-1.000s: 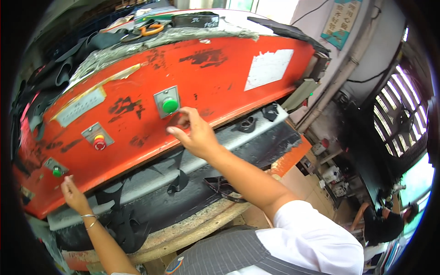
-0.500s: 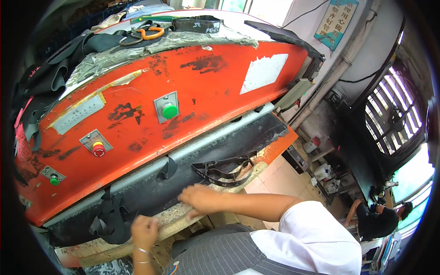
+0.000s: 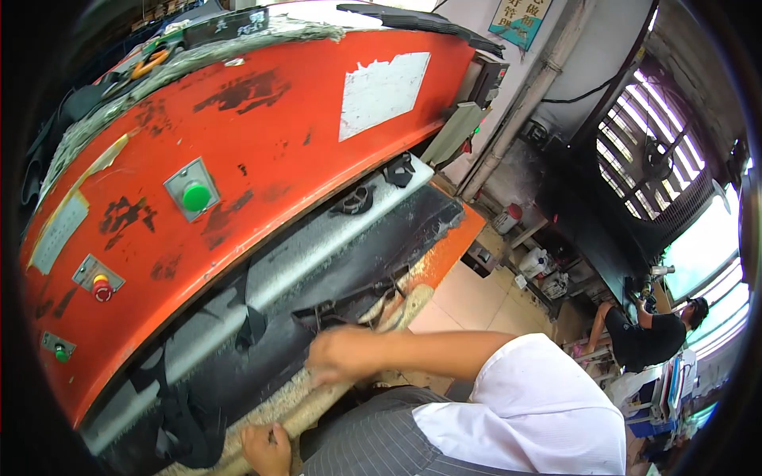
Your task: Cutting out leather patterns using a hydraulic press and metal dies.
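Note:
My right hand [image 3: 341,355], blurred by motion, is over the worn front edge of the work ledge [image 3: 278,393]. Just beyond its fingers lies a looped black strap [image 3: 325,311] on the dark ledge cover; whether the hand touches it cannot be made out. My left hand [image 3: 266,448] is curled at the padded edge, lower in view, and its grip is partly hidden. A bunch of black straps [image 3: 190,432] lies to its left. Farther back, a white bed [image 3: 298,250] carries several black pieces, one of them a small coil [image 3: 355,201], under the red machine front.
The red machine front [image 3: 262,159] spans the far side, with a green button [image 3: 195,197] and a red knob [image 3: 102,289]. Pale tiled floor [image 3: 456,297] lies right of the ledge. A person in black [image 3: 647,337] sits at the far right.
My view has shifted to the right. More of the white bed and its black pieces shows below the red front. My left hand is lower, at the ledge edge; my right stays near the looped strap.

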Motion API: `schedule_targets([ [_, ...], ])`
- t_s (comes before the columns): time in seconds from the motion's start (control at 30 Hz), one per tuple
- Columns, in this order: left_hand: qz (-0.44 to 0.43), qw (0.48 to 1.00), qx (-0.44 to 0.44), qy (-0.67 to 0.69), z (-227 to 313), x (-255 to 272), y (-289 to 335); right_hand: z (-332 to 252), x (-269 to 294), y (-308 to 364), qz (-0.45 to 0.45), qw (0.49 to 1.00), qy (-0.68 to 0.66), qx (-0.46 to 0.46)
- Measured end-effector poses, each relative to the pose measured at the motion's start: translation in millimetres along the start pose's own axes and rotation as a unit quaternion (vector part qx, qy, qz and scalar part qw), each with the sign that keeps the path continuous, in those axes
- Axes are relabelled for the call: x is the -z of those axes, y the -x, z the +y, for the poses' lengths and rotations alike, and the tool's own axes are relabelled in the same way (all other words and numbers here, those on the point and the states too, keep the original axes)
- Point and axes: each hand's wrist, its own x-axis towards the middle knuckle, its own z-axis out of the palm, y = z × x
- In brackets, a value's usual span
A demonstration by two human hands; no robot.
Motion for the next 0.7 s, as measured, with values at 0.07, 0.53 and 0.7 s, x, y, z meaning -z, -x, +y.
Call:
schedule_targets([
  [0.07, -0.028, 1.0, 0.004, -0.005, 4, 0, -5, 50, 64, -13, 0.043, 0.987, 0.154, -0.009],
  [0.53, -0.235, 0.949, 0.208, 0.041, 22, 0, 14, 255, 144, 12, 0.062, 0.947, 0.314, -0.029],
  [0.7, -0.161, 0.966, 0.202, -0.002, 32, -5, 17, 261, 144, 5, 0.098, 0.957, 0.273, 0.008],
])
